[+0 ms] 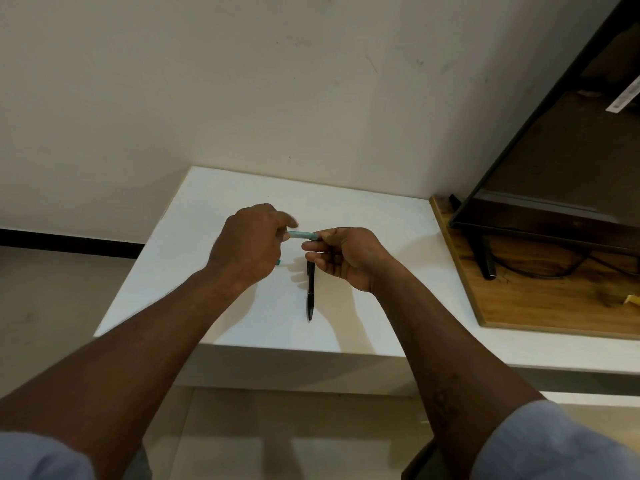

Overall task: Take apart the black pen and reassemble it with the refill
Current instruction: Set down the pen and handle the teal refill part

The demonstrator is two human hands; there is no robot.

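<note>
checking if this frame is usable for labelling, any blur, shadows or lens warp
Head view: fingertips of the left hand are smeared by motion where they pinch the teal pen, while the right hand looks sharp; head view: both hands cast soft shadows on the white table around the black pen, which reads clearly; head view: the wide lens slants the tv edge.
</note>
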